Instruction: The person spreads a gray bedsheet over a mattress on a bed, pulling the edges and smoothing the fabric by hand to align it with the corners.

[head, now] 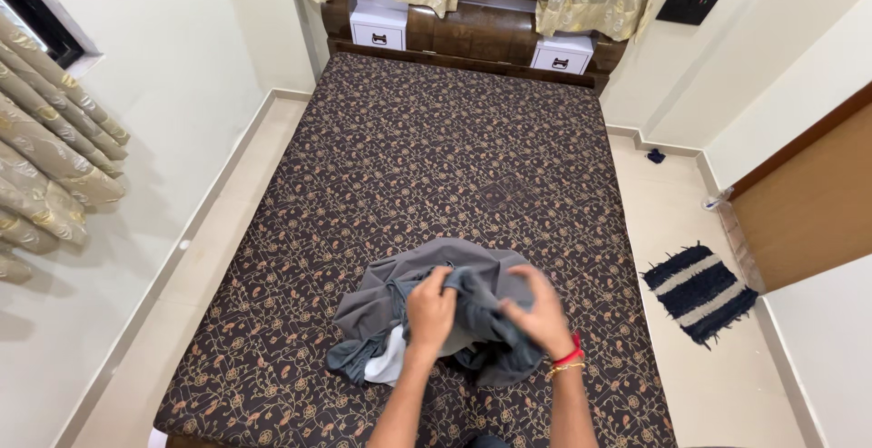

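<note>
Both forearms come up from the lower edge, side by side, over the near end of the bed point(409, 139). Left hand point(430, 313) is curled into a closed grip on a fold of the grey garment point(413, 280), knuckles up. Right hand point(542, 316), with a red thread and bangle point(569, 363) at the wrist, also grips the cloth with bent fingers. Grey garment lies crumpled on the bed's near end, beneath both hands.

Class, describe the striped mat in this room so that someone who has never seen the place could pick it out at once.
Start at the big bed with the dark brown floral cover, where two hands grip a grey garment. Look at the tiled floor to its right, just before the wooden door. The small mat lies there: the only floor covering, dark navy with white stripes and fringed edges.
</note>
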